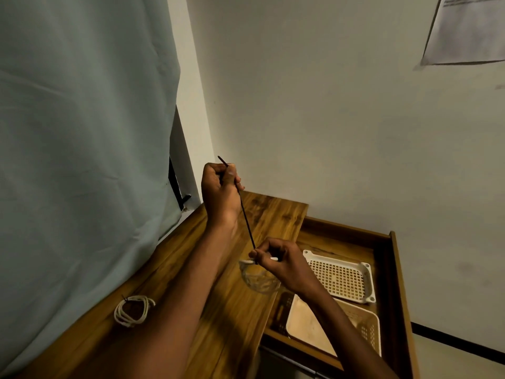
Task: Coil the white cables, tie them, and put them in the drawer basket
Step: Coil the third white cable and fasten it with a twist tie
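Note:
My left hand is raised above the wooden table and grips a thin black tie, which runs taut down to my right hand. My right hand holds a coiled white cable that hangs blurred below its fingers, over the table's right edge. A second white cable coil, bound with a dark tie, lies on the table at the lower left. The open drawer holds a white lattice basket at the back and a beige basket in front of it.
The wooden table sits against a grey curtain on the left and a white wall behind. The drawer's wooden frame juts out at the right. A paper sheet hangs on the wall.

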